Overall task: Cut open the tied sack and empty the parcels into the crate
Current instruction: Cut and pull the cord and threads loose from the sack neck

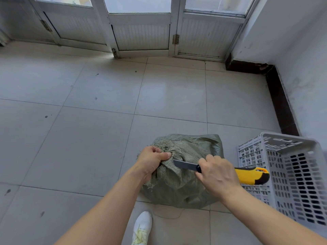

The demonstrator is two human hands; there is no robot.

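A grey-green woven sack [178, 188] stands on the tiled floor just in front of me, its frayed top bunched together. My left hand [152, 160] grips that bunched neck. My right hand [216, 175] holds a yellow and black utility knife [251, 175]. Its extended blade [184, 165] points left, with the tip at the neck just below my left fingers. A light grey perforated plastic crate [290, 174] stands right of the sack, close beside it. No parcels are visible; the sack hides its contents.
My white shoe [142, 227] is on the floor just below the sack. White framed doors [141, 30] close off the far side. A white wall with a dark skirting [281, 99] runs along the right. Pale floor tiles [79, 121] stretch left and ahead.
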